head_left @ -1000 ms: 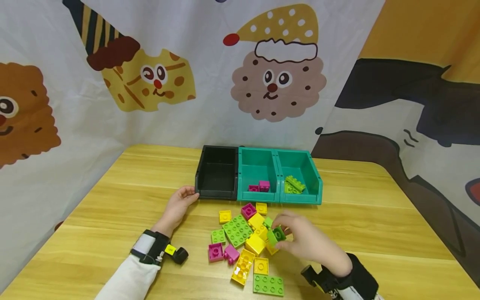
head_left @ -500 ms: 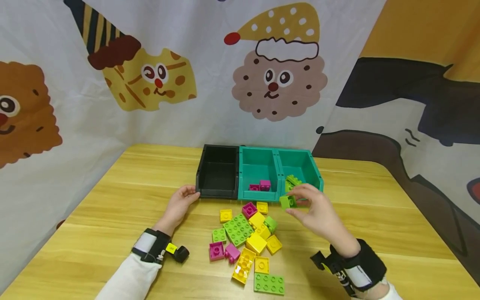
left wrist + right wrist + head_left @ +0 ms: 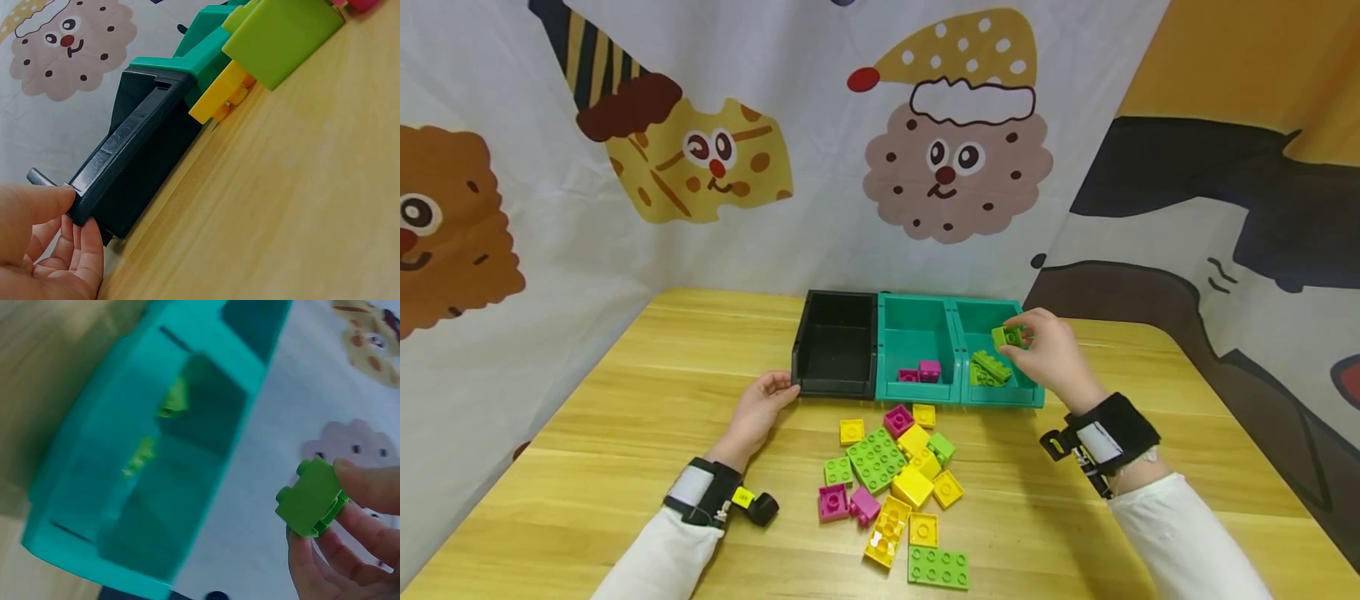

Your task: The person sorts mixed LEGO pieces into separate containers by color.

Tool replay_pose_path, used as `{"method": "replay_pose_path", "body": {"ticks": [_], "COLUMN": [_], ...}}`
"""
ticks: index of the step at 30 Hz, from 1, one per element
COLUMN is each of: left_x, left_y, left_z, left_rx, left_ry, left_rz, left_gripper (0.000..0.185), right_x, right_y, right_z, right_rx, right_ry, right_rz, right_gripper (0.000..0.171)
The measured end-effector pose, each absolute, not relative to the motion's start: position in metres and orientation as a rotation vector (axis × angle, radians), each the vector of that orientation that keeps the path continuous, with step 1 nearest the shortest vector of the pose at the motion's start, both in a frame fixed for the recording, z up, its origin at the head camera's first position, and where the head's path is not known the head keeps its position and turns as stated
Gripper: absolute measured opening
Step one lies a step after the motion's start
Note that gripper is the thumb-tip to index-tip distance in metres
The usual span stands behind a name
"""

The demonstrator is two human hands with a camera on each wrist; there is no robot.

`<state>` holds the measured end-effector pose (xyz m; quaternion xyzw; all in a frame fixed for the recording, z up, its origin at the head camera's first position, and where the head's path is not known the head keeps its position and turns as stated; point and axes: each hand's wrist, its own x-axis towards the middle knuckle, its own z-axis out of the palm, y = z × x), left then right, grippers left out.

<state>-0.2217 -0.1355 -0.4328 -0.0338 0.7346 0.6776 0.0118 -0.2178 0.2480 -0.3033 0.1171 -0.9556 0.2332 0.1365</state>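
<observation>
Nearest, a loose pile of yellow, green and pink bricks (image 3: 898,483) lies on the wooden table (image 3: 625,433). Beyond it, the left hand (image 3: 758,410) rests on the table, thumb and fingertips (image 3: 87,240) touching the front corner of the black bin (image 3: 837,343), fingers relaxed. Farther back, the right hand (image 3: 1051,352) pinches a small green brick (image 3: 1007,337) between thumb and fingers, holding it in the air above the right teal bin (image 3: 1000,354), where other green bricks (image 3: 987,369) lie. Pink bricks (image 3: 921,372) sit in the middle teal bin (image 3: 916,350).

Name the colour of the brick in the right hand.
Green brick, pinched by the right hand; clearest in the right wrist view.
</observation>
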Motion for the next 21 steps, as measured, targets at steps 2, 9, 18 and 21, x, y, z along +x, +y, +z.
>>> {"method": "replay_pose_path", "body": {"ticks": [2,9,18,21], "left_x": [-0.222,-0.220,-0.220,-0.221], "left_y": [-0.135,-0.134,-0.135,-0.135], "left_z": [-0.433,-0.431,-0.432,-0.433], "left_rx": [-0.101,-0.101,-0.105,-0.108], "left_ry": [2.292,2.294,2.300,2.295], "left_rz": [2.111,2.113,2.110,2.115], "left_gripper": [0.022,0.022,0.023,0.022], "right_x": [-0.226,-0.244,-0.250,-0.251], "right_y": [0.249,0.254,0.254,0.252], "right_z": [-0.311,-0.342,-0.361,-0.363], "right_rx": [0.325,0.286,0.221,0.216], "right_ry": [-2.814,-2.923,-2.971,-2.987], "right_rz": [0.648,0.544,0.589,0.597], "right_gripper": [0.034,0.034,0.044,0.043]}}
